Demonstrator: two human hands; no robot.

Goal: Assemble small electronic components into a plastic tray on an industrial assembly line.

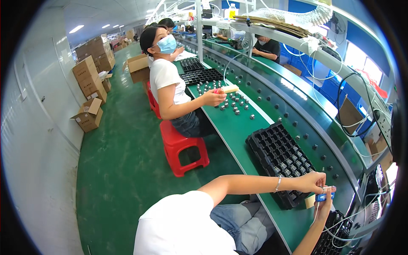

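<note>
White-sleeved arm (242, 184) crosses black tray (272, 140), left grip (311, 182) and right grip (324, 209) holding blue block (326, 196).

The left hand (312, 182) and right hand (324, 209) partly covered a blue piece (321, 197) too small to make out; whether the left fingertips pinched it could not be told. The right forearm (312, 238) ran off the lower edge. The left forearm (255, 183) hid part of a black tray (260, 146). Metal parts (236, 112) on the green bench (238, 131) were too tiny to identify.
</note>
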